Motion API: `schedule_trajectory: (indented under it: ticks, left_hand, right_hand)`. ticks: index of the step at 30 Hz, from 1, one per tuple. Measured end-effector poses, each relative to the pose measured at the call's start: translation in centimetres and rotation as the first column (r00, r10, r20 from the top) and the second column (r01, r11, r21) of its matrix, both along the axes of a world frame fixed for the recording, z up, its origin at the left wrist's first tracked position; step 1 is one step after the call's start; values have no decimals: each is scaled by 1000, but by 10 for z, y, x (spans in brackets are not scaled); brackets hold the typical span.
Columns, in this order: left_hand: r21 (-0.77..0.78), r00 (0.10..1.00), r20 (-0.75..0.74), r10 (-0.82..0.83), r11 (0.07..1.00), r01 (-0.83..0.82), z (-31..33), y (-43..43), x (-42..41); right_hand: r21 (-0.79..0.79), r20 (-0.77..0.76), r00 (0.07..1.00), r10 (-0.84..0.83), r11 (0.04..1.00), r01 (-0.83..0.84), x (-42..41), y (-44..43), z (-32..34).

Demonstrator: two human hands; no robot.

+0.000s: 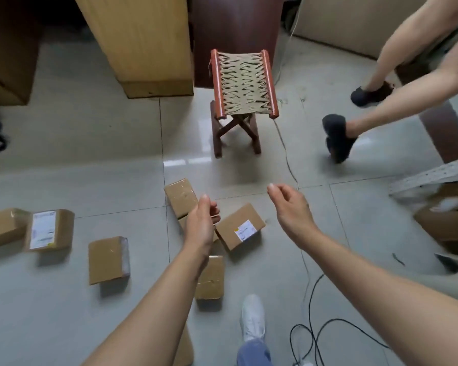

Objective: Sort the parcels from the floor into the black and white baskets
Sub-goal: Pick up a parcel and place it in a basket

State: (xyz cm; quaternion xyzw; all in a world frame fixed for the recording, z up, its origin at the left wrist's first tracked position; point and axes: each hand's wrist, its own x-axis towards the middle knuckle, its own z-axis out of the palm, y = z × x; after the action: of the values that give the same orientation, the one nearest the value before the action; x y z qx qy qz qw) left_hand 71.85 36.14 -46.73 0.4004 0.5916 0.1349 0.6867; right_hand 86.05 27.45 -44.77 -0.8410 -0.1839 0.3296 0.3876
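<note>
Six parcels countable on the pale tiled floor (77,133), all plain brown cardboard sealed with clear tape. At far left, an unlabelled box (0,227) pressed against a tall-label box (49,229) with a long white shipping sticker on its face. Nearer the middle and standing apart, a glossy-sided box (107,260). In the central cluster, a taped box (181,198) at the top, a small-label box (239,225) with a white and yellow sticker just to its right, and a low box (210,277) partly hidden under the left forearm. Behind the left hand, a cardboard sliver (181,226), perhaps a seventh parcel; cannot tell.

Two hands, both empty. Left hand (201,223) raised above the central cluster, thumb uppermost, fingers loosely curled, gripping nothing. Right hand (291,207) over bare tile, fingers relaxed and slightly bent, touching nothing.

Beyond the parcels, one folding stool (245,83) with a woven seat. Near the bottom edge, one white shoe (253,318) beside a looping black cable (315,334). At upper right, two bare legs of another person in dark slippers (337,136).
</note>
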Motion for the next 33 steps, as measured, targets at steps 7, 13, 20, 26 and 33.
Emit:
schedule_trajectory:
  ticks: [7, 13, 20, 26, 33]
  left_hand:
    - [-141, 982, -190, 12, 989, -40, -181, -13, 28]
    - [-256, 960, -269, 78, 955, -150, -288, -26, 42]
    - [-436, 962, -154, 227, 857, -272, -358, -36, 54]
    - [-447, 972, -109, 210, 863, -237, -352, -30, 57]
    - [-400, 985, -45, 169, 900, -173, -255, -6, 53]
  right_hand:
    - [-148, -82, 995, 59, 986, -71, 37, -4, -188]
    - [-331, -161, 984, 73, 935, -123, 57, -11, -307]
    - [-403, -285, 956, 62, 898, -179, 70, -6, -378]
    - [-413, -310, 951, 3, 900, -137, 75, -4, -380]
    - [-424, -160, 979, -124, 905, 45, 63, 2, -273]
